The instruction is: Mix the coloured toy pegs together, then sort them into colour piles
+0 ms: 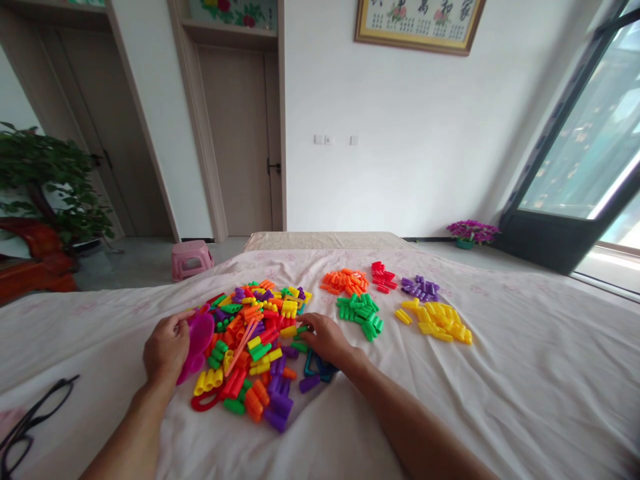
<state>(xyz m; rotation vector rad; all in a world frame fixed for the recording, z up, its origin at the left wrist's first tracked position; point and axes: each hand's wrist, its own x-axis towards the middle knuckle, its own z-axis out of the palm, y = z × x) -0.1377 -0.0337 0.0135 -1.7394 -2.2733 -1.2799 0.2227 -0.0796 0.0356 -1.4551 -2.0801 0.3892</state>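
Note:
My left hand (pixel 167 348) is closed on the edge of a magenta plastic piece with rounded lobes (pixel 201 333), at the left side of a mixed pile of coloured plastic building pieces (pixel 260 353). My right hand (pixel 326 341) reaches into the right side of that pile, its fingers curled together near a small green piece (pixel 301 329) and a yellow piece (pixel 289 331). What its fingertips hold, if anything, is hard to see. Partly under this hand lies a dark blue frame-like piece (pixel 313 365). A purple tube (pixel 309 383) rests just in front of it.
Right of the mixed pile lie single-colour groups: orange pieces (pixel 345 282), red pieces (pixel 383 277), green pieces (pixel 360 313), purple pieces (pixel 421 289) and yellow pieces (pixel 443 321). Black-framed glasses (pixel 37 420) sit at the left. A wrinkled pale cloth (pixel 540 373) covers the surface.

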